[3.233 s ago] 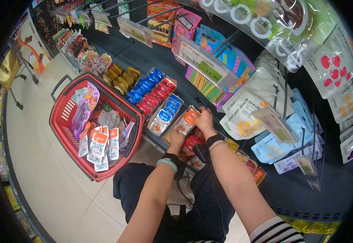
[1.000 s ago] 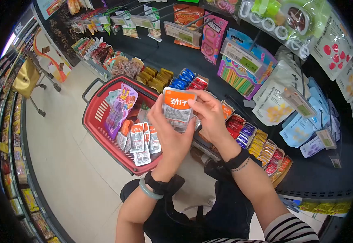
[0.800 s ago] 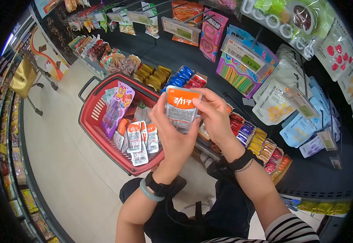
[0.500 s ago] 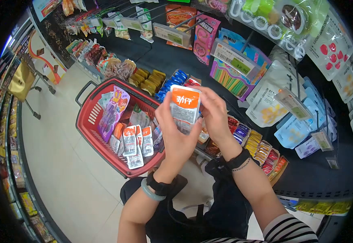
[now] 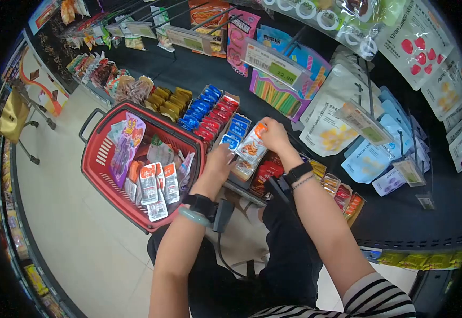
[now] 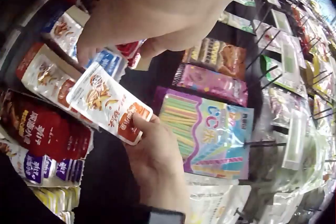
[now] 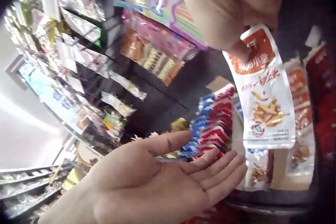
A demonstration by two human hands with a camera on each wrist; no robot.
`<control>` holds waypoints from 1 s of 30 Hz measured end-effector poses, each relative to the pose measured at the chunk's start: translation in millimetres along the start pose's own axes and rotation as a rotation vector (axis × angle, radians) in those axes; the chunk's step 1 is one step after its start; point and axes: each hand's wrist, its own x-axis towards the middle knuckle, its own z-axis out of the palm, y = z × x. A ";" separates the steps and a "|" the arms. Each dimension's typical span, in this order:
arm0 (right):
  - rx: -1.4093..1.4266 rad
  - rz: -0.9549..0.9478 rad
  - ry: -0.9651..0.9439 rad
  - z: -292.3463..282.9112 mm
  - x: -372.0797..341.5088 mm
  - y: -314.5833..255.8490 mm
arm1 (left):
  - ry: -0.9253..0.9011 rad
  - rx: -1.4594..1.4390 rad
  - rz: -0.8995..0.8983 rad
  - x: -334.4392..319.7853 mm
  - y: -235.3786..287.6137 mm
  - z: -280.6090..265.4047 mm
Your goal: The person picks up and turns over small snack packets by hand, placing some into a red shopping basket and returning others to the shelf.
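Observation:
My right hand (image 5: 276, 137) pinches an orange-and-white snack packet (image 5: 251, 143) by its orange end, thumb on the printed face. The packet hangs close over its cardboard display box, where more packets of the same kind (image 7: 300, 129) stand. In the right wrist view its fish-like food picture (image 7: 266, 111) faces the camera. My left hand (image 5: 217, 164) is off the packet, its fingers stretched and the palm (image 7: 152, 184) bare. It lies beside the blue-labelled packets (image 5: 238, 129), between them and the red shopping basket (image 5: 99, 183).
Several orange-topped packets (image 5: 148, 183) and a purple bag (image 5: 127, 144) lie in the basket. Boxes of blue (image 5: 199, 110), red (image 5: 221, 114) and gold packets (image 5: 168, 100) line the shelf's front. Price-tag holders (image 5: 277, 66) on hooks jut out above, with hanging bags of candy (image 5: 329, 124).
Both hands held the packet up, orange label showing; now it is lowered over its box with the picture side showing. The left hand has let go and moved down, its fingers straightened.

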 end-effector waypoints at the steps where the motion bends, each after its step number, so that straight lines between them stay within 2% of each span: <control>1: -0.005 -0.001 0.000 6.0 1.3 3.8 | 0.051 -0.028 -0.064 8.4 -12.2 2.1; 3: -0.112 0.128 -0.005 22.2 0.4 8.8 | 0.102 -0.061 -0.128 22.3 -36.6 3.5; 8: -0.203 0.050 -0.066 59.1 -2.1 20.9 | 0.117 -0.050 -0.221 51.7 -76.0 -13.7; 10: -0.225 0.086 -0.132 72.3 -0.8 27.5 | 0.148 -0.042 -0.249 36.3 -64.0 -2.5; 13: -0.223 0.054 -0.104 87.7 -1.1 38.5 | 0.129 -0.169 -0.234 29.6 -58.9 2.5; 15: -0.232 -0.007 -0.078 92.0 -4.9 41.2 | 0.068 -0.053 -0.288 43.7 -67.6 -8.0; 18: -0.355 -0.040 -0.050 92.6 -12.4 33.8 | 0.057 -0.089 -0.312 56.4 -75.5 -10.3; 22: -0.482 -0.048 -0.101 106.4 -5.5 45.6 | 0.010 -0.089 -0.275 69.1 -89.8 -12.5; 24: -0.526 -0.010 -0.148 109.0 -2.3 45.5 | 0.001 0.031 -0.241 64.1 -87.8 -8.9; 28: -0.478 -0.013 -0.107 97.8 -11.3 32.4 | 0.016 -0.093 -0.245 79.2 -106.2 -14.4; 30: -0.349 0.053 -0.187 89.4 -8.9 26.6 | 0.072 -0.028 -0.236 77.2 -106.3 -13.1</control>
